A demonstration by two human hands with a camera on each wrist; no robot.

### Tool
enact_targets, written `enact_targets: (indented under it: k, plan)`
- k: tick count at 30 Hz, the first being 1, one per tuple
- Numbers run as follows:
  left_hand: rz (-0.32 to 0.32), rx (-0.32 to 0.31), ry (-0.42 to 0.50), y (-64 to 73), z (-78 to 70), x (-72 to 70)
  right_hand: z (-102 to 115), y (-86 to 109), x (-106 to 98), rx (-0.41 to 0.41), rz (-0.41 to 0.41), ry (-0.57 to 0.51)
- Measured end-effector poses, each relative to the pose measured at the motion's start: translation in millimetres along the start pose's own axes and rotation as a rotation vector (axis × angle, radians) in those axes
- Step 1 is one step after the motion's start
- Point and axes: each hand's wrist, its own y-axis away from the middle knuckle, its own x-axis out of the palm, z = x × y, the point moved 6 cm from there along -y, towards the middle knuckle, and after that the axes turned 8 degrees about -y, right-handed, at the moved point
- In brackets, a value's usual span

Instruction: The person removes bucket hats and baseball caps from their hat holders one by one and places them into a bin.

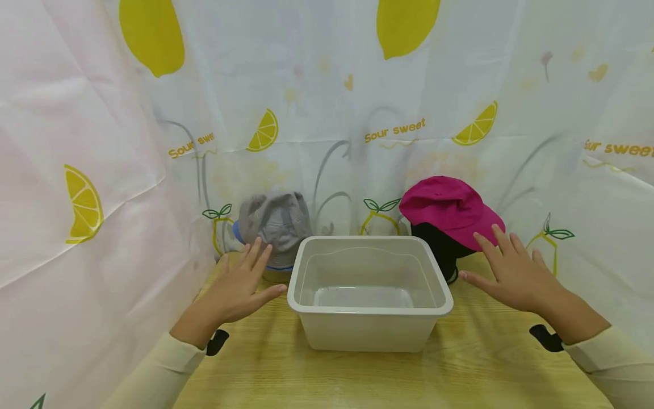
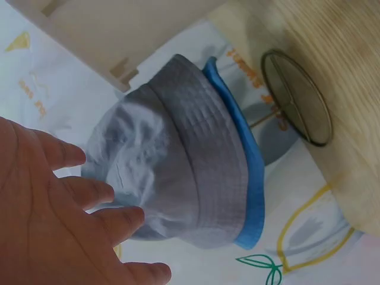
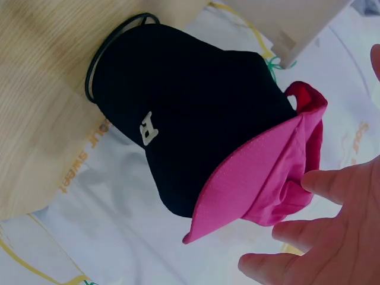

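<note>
My left hand (image 1: 237, 289) is held with fingers spread in front of a grey bucket hat (image 1: 281, 224). In the left wrist view a blue hat brim (image 2: 252, 184) shows under the grey one, above a round wire stand base (image 2: 326, 113). On the other side, my right hand (image 1: 523, 278) reaches toward a pink cap (image 1: 444, 207), fingers extended. That cap sits over a black cap (image 3: 196, 107) bearing a small white letter. Whether fingertips touch either hat I cannot tell. Between the hands stands a cream plastic bin (image 1: 368, 332) with nothing visible in it.
A light wooden table (image 1: 271, 375) carries the bin and hat stands. A white curtain (image 1: 306, 74) printed with lemons hangs behind and along both sides, close behind the hats. Each wrist wears a black strap mount (image 1: 218, 342).
</note>
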Motion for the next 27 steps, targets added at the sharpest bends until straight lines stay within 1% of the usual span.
enact_targets:
  k: [7, 11, 20, 27]
  plan:
    - [-0.016, 0.038, 0.054, -4.2, -15.5, -3.5, 0.5, -11.8, -4.6, 0.001, -0.016, 0.008]
    - [-0.009, 0.064, 0.089, -7.0, -23.4, -3.2, -0.9, -19.2, -7.7, 0.005, -0.024, -0.005]
    - [0.022, 0.084, 0.137, -9.7, -34.8, -2.5, -0.5, -33.5, -15.0, 0.012, -0.037, -0.032]
    - [0.015, 0.106, 0.165, -12.6, -43.7, 1.0, -1.6, -44.0, -18.5, 0.034, -0.036, -0.041]
